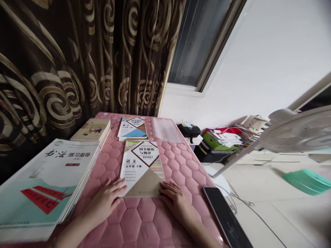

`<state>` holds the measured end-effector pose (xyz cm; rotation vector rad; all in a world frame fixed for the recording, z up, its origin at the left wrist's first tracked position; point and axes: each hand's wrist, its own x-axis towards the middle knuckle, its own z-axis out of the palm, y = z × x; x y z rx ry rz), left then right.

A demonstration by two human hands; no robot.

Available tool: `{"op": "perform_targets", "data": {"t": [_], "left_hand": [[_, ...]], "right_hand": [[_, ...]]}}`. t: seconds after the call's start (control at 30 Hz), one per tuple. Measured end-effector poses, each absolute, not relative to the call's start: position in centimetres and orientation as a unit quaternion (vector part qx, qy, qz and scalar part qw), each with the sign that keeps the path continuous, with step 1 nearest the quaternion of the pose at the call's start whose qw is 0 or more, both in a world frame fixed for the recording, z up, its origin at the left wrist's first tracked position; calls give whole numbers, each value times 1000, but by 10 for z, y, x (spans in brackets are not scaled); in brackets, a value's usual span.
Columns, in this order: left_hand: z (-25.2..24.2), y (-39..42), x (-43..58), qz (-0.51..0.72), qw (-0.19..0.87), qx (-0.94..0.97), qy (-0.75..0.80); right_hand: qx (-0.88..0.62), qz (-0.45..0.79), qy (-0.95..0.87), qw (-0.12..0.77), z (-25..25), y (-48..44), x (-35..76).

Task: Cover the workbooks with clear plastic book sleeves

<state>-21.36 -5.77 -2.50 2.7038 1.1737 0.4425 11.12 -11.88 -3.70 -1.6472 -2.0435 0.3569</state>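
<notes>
A workbook [143, 168] with a white cover, a brown diamond frame and a tan triangle lies flat before me on the pink quilted table cover [138, 220]. At its lower left corner rests my left hand [110, 194], fingers stretched out and touching the edge. My right hand [176, 198] lies at the lower right corner, its fingertips on the cover's edge. Both hands are open, and neither grips the book. Just beyond is a similar workbook [132, 127] with a blue triangle. A clear plastic sleeve [167, 130] lies to its right.
Left stand a stack of calligraphy books [51, 172] and a stack of tan-covered books [91, 130]. A black phone [226, 217] lies along the right edge. Beyond that edge are a white fan [297, 131], cables, piled papers [224, 139] and a green plastic object [307, 181].
</notes>
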Motion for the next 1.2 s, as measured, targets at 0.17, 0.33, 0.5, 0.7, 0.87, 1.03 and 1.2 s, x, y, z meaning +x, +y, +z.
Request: {"op": "perform_targets", "data": {"t": [0.17,0.33,0.5,0.7,0.87,1.03,1.2], "left_hand": [[-5,-56,-191,144,53,892,425],[-10,-28,-143,148,-21,872,466],[-50,-9,-125,159,-80,869,462],[-68,-12,-137,187,-90,867,453],[-68,-1,-105,156,-48,833,528],[-55,58,-64,148,-29,814,562],[-47,114,-94,150,-65,815,556]], "right_hand": [[-618,117,-745,223,-16,-121,108],[-580,102,-778,216,8,-85,65],[-515,101,-831,186,-12,-9,25],[-617,83,-773,124,-24,73,68],[-644,68,-752,124,-35,92,93],[-639,55,-758,123,-42,92,90],[-640,63,-756,123,-38,92,91]]}}
